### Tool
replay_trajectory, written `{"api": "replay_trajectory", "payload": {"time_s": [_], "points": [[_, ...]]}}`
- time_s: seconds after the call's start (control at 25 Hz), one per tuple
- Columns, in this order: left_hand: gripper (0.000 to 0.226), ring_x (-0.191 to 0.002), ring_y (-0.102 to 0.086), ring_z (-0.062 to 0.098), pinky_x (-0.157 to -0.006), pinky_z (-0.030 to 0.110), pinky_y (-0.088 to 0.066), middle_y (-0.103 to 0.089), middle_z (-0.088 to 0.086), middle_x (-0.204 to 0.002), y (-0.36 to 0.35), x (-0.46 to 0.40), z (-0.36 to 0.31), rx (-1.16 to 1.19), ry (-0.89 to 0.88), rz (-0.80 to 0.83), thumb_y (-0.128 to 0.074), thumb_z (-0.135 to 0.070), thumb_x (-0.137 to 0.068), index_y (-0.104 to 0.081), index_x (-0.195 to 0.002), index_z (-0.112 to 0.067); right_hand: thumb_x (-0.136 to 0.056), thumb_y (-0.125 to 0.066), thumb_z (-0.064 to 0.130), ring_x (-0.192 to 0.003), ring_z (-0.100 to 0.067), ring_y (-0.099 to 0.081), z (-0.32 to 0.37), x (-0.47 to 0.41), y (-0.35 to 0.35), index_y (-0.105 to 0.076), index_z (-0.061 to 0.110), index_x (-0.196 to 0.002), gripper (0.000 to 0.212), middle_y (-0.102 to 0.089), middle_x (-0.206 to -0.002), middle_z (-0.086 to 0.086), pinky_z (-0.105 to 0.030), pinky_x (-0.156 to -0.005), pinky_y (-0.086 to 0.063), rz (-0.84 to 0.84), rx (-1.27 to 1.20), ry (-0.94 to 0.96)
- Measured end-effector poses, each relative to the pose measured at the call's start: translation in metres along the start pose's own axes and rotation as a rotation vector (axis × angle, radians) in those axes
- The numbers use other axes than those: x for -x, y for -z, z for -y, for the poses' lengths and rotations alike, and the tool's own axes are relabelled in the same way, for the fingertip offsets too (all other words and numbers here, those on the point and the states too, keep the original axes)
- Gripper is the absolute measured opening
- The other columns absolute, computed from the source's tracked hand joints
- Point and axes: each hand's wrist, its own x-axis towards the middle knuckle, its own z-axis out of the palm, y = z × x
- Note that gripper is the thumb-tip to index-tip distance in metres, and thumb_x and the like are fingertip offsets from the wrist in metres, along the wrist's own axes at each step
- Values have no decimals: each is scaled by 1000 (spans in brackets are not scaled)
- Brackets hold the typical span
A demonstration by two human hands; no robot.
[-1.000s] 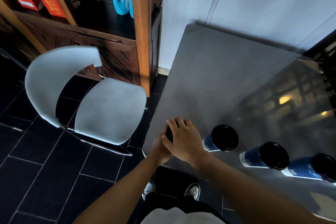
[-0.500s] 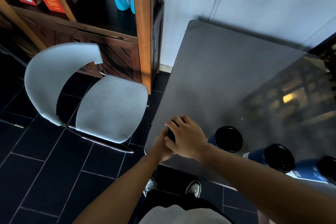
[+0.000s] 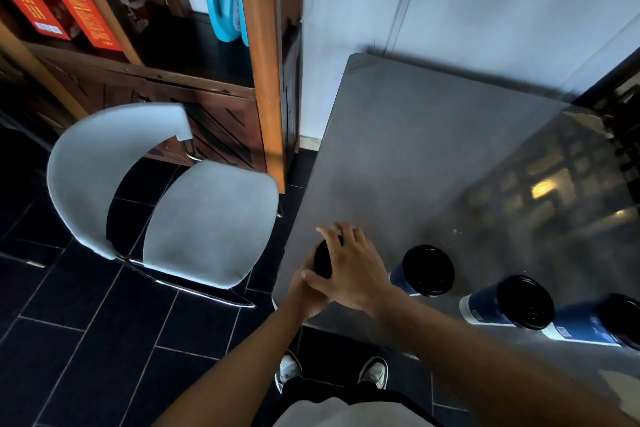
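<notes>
1. The fingers (image 3: pixel 341 234) of the right hand (image 3: pixel 353 270) curl over the far rim of a round black plastic lid (image 3: pixel 322 258). The thumb hooks the near rim, so the fingers are clamped on the lid from above.
2. The left hand (image 3: pixel 303 300) sits just below, tucked under the right palm against the lid's near side. Its fingers are hidden, so I cannot tell whether they are clamped or loose.
3. Compared with a second ago, the grip has barely changed. A little more of the lid's left edge now shows beyond the right hand.
4. The lid has neither lifted nor travelled. It is probably still being pressed or twisted home, and the step is not finished.
5. The lid is at lower centre of the frame, on the near left corner of the dark grey counter (image 3: pixel 433 149).
6. To its right, three dark-blue paper cups (image 3: pixel 403 279) with black lids run in a row toward the lower right edge. All are capped, so this looks like the last one.
7. A pale grey curved chair (image 3: pixel 207 218) stands at left, and a brown wooden shelf unit (image 3: pixel 263 62) fills the upper left.
</notes>
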Motion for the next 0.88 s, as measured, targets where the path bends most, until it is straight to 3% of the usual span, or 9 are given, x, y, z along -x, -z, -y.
{"api": "replay_trajectory", "payload": {"time_s": [0.08,0.16,0.32,0.48,0.56,0.64,0.72,0.8,0.88], "points": [[59,-120,-64,16,-103,41,-54,-63,11,-139,4,8,-6,43,29,-43,-75,-25,-88,-52,-142,-22,-73,-54,77,-127,-26,-48,-9,6,0,-24,32,-149,93,-38,-146,-5,-38,-97,-51,12,-146,-38],[75,-118,-65,23,-100,51,-54,-68,4,-128,11,8,-6,-77,-25,-75,-81,-31,-75,-49,-143,-27,-74,-66,68,-124,-23,-52,-20,12,-1,-15,34,-153,100,-39,-144,-5,-29,-92,-50,83,-314,-45],[83,-118,-64,14,-97,37,-54,-70,-8,-122,15,16,-3,-151,-33,-50,-91,-27,-68,-51,-141,-31,-72,-82,52,-130,-19,-51,-27,16,-10,-10,32,-156,113,-44,-146,-4,-28,-101,-46,86,-477,-50],[82,-115,-62,7,-89,20,-48,-70,-16,-116,20,17,-5,-132,-46,-41,-93,-25,-67,-53,-139,-28,-67,-87,40,-129,-17,-52,-27,13,-14,-25,26,-151,105,-52,-141,1,-35,-106,-49,43,-565,-106],[76,-114,-65,10,-92,23,-50,-73,-13,-114,23,21,-12,-108,-30,9,-94,-28,-66,-58,-133,-29,-65,-84,39,-120,-14,-57,-30,7,-9,-35,30,-144,93,-57,-131,6,-37,-100,-51,33,-680,-132],[68,-111,-70,14,-94,33,-55,-76,-6,-115,24,24,-20,-24,-26,87,-93,-28,-66,-60,-126,-26,-67,-82,40,-113,-4,-59,-33,1,-2,-39,36,-139,84,-59,-122,15,-26,-93,-51,30,-856,-171],[60,-103,-74,12,-88,34,-59,-77,0,-110,23,32,-33,64,-8,89,-87,-32,-69,-60,-121,-22,-77,-80,40,-110,2,-58,-34,-3,7,-34,39,-146,82,-57,-121,21,-15,-85,-50,42,-1037,-228],[46,-86,-72,2,-73,20,-57,-73,-3,-96,20,46,-50,58,6,-2,-78,-45,-74,-59,-110,-26,-89,-73,40,-111,-7,-63,-30,-6,10,-30,39,-150,75,-61,-123,10,-22,-85,-56,43,-1153,-277],[39,-87,-71,9,-71,27,-58,-71,-4,-96,15,60,-64,49,24,-92,-63,-59,-81,-56,-111,-35,-95,-66,38,-103,-19,-71,-26,-9,9,-33,32,-148,63,-66,-119,-4,-35,-83,-62,22,-1228,-327]]}}
